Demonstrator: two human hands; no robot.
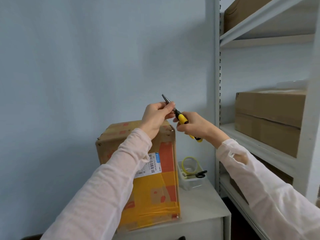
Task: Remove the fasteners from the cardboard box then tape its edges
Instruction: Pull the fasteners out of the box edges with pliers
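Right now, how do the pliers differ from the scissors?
The pliers have yellow handles; the scissors have black ones. The pliers are held up by the left hand and right hand above the cardboard box; the scissors lie in the clear container beside it. Both are two-handled tools.

Soft, even light from an unseen source; moderately bright. The wall [86, 58] darkens toward the left edge and lower corner, with a faint shadow beside the rack [217, 66]. The right sleeve [277, 196] is near white, its detail washed out. Wide-angle bowing tilts the rack's uprights at the right edge. Focus mildly soft overall; pliers [182, 118] outlined clearly.
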